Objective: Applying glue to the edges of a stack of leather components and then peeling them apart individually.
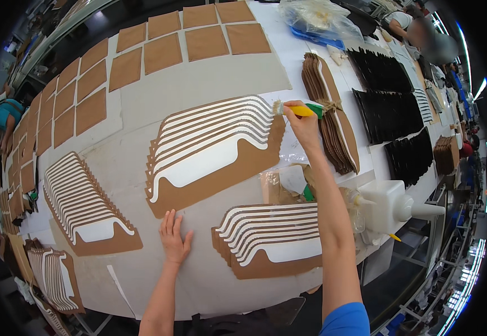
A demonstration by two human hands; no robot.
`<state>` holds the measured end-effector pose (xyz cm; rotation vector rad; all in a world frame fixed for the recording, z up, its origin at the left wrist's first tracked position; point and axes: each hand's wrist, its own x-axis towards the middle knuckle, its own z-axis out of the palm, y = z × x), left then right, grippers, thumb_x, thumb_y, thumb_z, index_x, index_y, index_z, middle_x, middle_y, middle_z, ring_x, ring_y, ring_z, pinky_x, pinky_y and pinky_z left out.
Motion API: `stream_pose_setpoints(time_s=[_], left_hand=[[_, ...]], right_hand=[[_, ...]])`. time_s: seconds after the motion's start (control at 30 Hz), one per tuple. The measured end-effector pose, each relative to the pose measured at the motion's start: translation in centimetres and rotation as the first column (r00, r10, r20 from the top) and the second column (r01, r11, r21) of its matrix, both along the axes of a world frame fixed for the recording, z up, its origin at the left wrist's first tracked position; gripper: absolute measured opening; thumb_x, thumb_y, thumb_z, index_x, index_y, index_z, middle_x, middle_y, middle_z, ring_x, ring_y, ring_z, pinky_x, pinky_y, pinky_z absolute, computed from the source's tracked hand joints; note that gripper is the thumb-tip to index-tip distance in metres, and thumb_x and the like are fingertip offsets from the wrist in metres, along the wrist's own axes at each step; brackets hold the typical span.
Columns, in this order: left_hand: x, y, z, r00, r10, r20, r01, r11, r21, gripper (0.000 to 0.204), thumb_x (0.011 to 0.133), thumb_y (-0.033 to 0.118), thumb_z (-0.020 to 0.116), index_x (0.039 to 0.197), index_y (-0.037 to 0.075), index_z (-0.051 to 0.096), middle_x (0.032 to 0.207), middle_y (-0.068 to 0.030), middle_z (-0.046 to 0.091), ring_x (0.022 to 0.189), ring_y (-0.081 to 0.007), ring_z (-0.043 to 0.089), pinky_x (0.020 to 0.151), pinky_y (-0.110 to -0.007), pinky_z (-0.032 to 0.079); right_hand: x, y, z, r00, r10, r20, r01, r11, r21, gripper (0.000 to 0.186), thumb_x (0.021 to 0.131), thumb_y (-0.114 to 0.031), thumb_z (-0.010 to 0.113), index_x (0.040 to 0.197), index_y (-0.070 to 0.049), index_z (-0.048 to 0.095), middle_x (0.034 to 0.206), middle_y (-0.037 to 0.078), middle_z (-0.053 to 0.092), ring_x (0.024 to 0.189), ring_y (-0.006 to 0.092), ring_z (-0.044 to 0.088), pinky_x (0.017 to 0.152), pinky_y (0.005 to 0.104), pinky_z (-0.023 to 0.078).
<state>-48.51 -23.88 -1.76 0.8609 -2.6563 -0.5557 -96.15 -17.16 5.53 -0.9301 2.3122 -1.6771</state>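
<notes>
I see right hand (305,126) closed round brush (304,111) — bristles at far-right end of central fanned stack (204,165). Left hand (174,241) open, fingertips at near edge — perhaps steadying it. Fanning likely eases brush access.

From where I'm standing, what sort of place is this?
Likely a factory workshop: fanned stacks of brown-and-white pieces, rows of brown panels, and a brush in your right hand.
</notes>
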Motion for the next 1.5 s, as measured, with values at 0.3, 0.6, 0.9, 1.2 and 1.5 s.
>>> stream_pose_setpoints(time_s=[0.3,0.6,0.9,1.2,1.5], left_hand=[[0.0,-0.3,0.4,1.000,-0.001,0.009,0.001,1.000,0.006,0.056,0.087,0.025,0.068,0.135,0.005,0.049,0.151,-0.0146,0.041,0.140,-0.0352,0.036,0.109,-0.049,0.031],[-0.4,0.5,-0.4,0.998,-0.055,0.001,0.055,0.998,0.002,0.055,0.089,0.026,0.066,0.137,0.006,0.048,0.153,-0.0138,0.038,0.142,-0.0353,0.033,0.111,-0.050,0.028],[0.5,1.2,0.7,0.996,-0.087,-0.017,0.086,0.994,-0.066,0.045,0.094,0.022,0.061,0.134,0.004,0.051,0.151,-0.0161,0.040,0.141,-0.0368,0.034,0.113,-0.050,0.027],[8.4,2.6,5.6,1.000,-0.002,0.008,0.002,1.000,-0.011,0.025,0.088,0.012,0.068,0.111,0.004,0.064,0.132,-0.0149,0.056,0.123,-0.0347,0.051,0.104,-0.046,0.040],[32.6,15.1,9.2,0.855,0.504,0.120,-0.515,0.853,0.088,0.011,0.087,0.009,0.065,0.096,0.002,0.067,0.104,-0.0133,0.064,0.099,-0.0337,0.060,0.087,-0.043,0.049]], right_hand=[[-1.6,-3.3,-2.0,0.963,-0.048,-0.266,0.059,0.998,0.032,0.010,0.088,-0.010,0.068,0.096,-0.003,0.071,0.073,0.008,0.066,0.065,0.0158,0.059,0.062,0.0260,0.047],[13.9,13.0,5.4,0.882,-0.156,0.445,0.239,0.961,-0.137,0.014,0.094,-0.015,0.067,0.097,-0.002,0.068,0.071,-0.001,0.061,0.060,0.0032,0.053,0.053,0.0196,0.040],[22.7,45.5,8.9,0.397,-0.893,0.212,0.918,0.392,-0.067,0.015,0.096,-0.017,0.067,0.102,-0.007,0.058,0.072,0.000,0.058,0.053,0.0047,0.051,0.046,0.0175,0.038],[8.7,54.0,0.5,0.562,-0.818,0.125,0.766,0.572,0.294,0.021,0.096,-0.019,0.062,0.106,-0.001,0.063,0.077,0.012,0.069,0.048,0.0155,0.062,0.038,0.0262,0.048],[1.0,57.9,-3.6,0.629,-0.770,0.106,0.605,0.572,0.554,0.032,0.099,-0.029,0.054,0.083,-0.002,0.054,0.057,0.008,0.058,0.041,0.0186,0.054,0.032,0.0313,0.042]])
